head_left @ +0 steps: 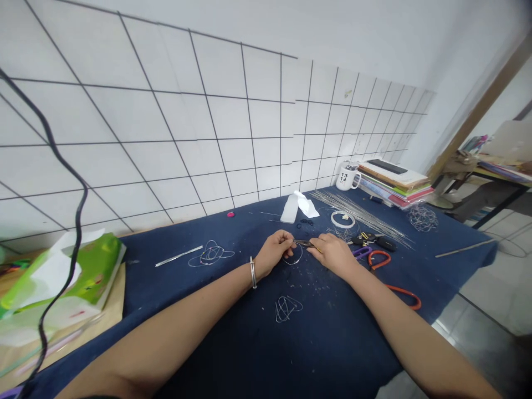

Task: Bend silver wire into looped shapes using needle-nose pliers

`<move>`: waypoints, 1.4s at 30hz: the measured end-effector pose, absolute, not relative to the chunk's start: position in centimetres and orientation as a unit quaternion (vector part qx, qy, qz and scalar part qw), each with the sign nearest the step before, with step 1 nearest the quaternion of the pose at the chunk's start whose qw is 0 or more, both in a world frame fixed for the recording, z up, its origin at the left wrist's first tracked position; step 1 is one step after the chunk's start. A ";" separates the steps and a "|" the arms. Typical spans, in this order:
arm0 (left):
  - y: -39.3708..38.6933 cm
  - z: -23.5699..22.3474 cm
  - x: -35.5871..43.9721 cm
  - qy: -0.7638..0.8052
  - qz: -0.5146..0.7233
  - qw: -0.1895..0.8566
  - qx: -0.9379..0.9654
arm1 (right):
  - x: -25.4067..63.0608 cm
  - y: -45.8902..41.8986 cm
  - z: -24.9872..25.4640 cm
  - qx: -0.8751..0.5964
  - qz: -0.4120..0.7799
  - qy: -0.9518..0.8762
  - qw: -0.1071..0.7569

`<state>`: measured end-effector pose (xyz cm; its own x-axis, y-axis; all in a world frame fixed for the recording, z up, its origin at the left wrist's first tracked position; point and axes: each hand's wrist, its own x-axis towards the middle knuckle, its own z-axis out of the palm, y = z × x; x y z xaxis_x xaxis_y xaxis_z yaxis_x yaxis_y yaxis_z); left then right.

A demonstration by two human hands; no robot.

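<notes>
My left hand [275,250], with a metal bangle on the wrist, is closed in a pinch on a thin loop of silver wire [294,258] above the dark blue tablecloth [233,338]. My right hand [332,252] is closed on small pliers [306,243] whose tip meets the wire between the two hands. A bent wire tangle [286,307] lies on the cloth just in front of my hands. Another wire tangle [211,254] lies to the left beside a straight metal strip [178,256].
A bundle of straight wires [361,213], a wire coil [343,219], orange-handled cutters [379,258], purple-handled tools, a white mug [347,176] and stacked books [394,182] lie to the right. White plastic [300,206] sits at the back. A green tissue pack [68,277] and hanging black cable are left.
</notes>
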<state>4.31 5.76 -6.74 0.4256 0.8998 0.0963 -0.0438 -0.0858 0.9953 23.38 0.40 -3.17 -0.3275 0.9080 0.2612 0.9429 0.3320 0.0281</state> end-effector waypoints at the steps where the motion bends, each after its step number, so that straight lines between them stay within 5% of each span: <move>1: 5.8 -6.6 4.2 0.346 0.396 0.589 0.614 | 23.4 0.4 -3.2 -0.575 -0.086 -0.807 0.101; 17: 6.7 -5.5 3.3 0.322 0.309 0.716 0.536 | 23.3 0.5 -3.4 -0.586 -0.043 -0.797 0.142; 42: 6.2 -5.8 3.8 0.345 0.366 0.628 0.594 | 24.1 1.0 -3.3 -0.554 0.003 -0.815 0.167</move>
